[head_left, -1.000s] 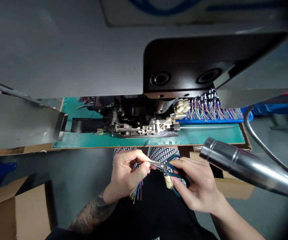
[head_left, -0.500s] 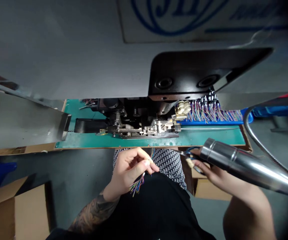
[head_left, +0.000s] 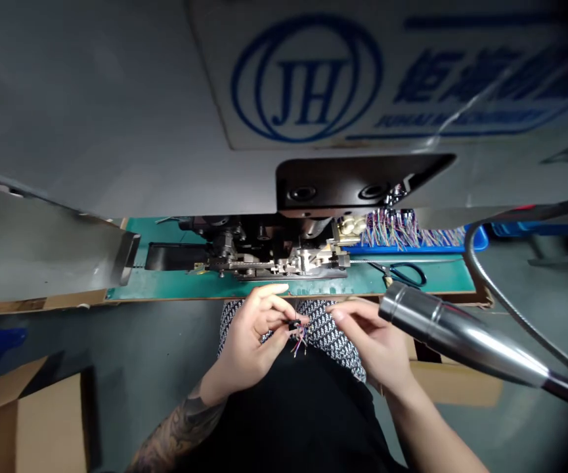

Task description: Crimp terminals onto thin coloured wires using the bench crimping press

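Note:
Between the thumb and fingers of my left hand is a small wire harness, with a dark connector end and several thin coloured wires hanging down. My right hand hovers just to its right, apart from it. Its thumb and forefinger tips come together, and whatever they may pinch is too small to make out. Dark-blue-handled scissors lie on the green mat beyond my right hand, partly behind the metal tube.
A crimping machine stands across the mat under its large grey housing. The shiny metal tube juts in at right. Behind is a blue tray of wire bundles. Cardboard boxes sit low at left.
My right hand has let go of the scissors, now on the mat, and moved left toward the wires. My left hand has turned the harness slightly. The view has shifted.

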Available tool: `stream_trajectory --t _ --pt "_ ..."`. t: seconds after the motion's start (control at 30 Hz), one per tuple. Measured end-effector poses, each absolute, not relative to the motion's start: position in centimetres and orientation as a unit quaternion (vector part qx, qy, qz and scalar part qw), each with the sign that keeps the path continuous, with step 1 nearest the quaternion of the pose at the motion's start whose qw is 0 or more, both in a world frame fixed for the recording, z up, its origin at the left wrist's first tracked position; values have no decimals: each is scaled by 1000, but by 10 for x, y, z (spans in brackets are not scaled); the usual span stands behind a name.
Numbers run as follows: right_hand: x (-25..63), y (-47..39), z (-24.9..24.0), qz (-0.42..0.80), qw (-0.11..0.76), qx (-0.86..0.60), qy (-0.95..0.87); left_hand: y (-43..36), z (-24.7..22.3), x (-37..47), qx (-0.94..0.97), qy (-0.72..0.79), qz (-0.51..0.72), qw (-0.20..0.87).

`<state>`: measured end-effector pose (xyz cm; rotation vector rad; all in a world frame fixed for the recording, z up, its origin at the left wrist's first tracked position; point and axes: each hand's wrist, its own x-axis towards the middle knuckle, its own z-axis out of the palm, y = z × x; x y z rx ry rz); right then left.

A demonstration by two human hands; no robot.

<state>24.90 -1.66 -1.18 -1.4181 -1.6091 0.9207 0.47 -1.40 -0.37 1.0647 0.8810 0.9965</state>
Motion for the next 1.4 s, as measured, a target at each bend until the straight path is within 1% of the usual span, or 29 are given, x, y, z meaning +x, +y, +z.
stream_trajectory --t 0.1,0.17,0.3,0.4,0.6,0.7,0.83,1.13,1.4 --pt "218 -14 -8 531 389 -534 -531 -12 -4 8 499 419 444 615" --pt "207 -7 -7 620 401 -512 -440 -10 -4 10 512 436 457 582" --pt "195 7 -5 684 418 -504 -323 -7 -7 12 506 457 480 553" --pt "188 17 -1 704 432 -491 -277 -2 -11 13 511 471 483 533" --pt "170 32 10 706 500 -469 -177 8 -11 17 547 498 510 440" --pt "163 36 14 705 520 -467 -121 9 -9 20 550 501 518 422" --pt "159 40 20 721 514 -459 -75 9 -12 22 544 498 534 413" --pt "156 42 21 738 510 -436 -66 12 -11 22 545 513 541 384" --pt "154 43 25 737 523 -427 -39 14 -17 22 555 494 566 357"
